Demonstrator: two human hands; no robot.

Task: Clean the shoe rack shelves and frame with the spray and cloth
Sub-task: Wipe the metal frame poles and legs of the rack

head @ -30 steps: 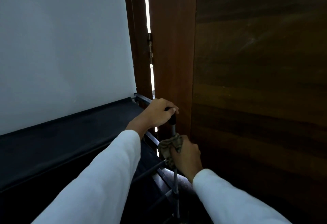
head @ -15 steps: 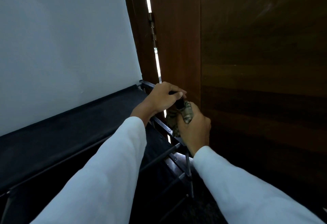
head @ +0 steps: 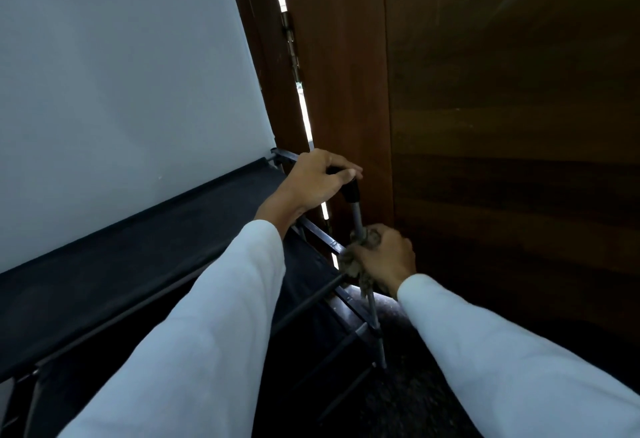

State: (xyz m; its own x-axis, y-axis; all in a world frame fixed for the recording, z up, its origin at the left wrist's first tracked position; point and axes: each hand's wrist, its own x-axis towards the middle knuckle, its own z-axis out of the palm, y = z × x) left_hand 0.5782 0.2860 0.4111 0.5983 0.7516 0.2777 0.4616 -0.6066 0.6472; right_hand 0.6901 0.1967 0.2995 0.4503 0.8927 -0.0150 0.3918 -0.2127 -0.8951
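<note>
A black shoe rack with a dark fabric top shelf (head: 145,229) stands against a white wall. Its front right metal post (head: 357,216) runs down from a black corner cap. My left hand (head: 315,178) grips that top corner of the frame. My right hand (head: 384,257) holds a patterned brownish cloth (head: 353,262) wrapped around the post, a short way below the cap. Lower side rails (head: 349,302) of the rack show beneath my arms. No spray bottle is in view.
A dark wooden door (head: 502,126) stands close on the right of the rack, with a hinge (head: 291,46) and a bright gap beside the door frame. The white wall (head: 121,74) fills the left. Dark floor (head: 408,399) lies below the post.
My right hand has slid the cloth down the post from just under the cap, after moving it up from lower. My left hand keeps its grip on the corner.
</note>
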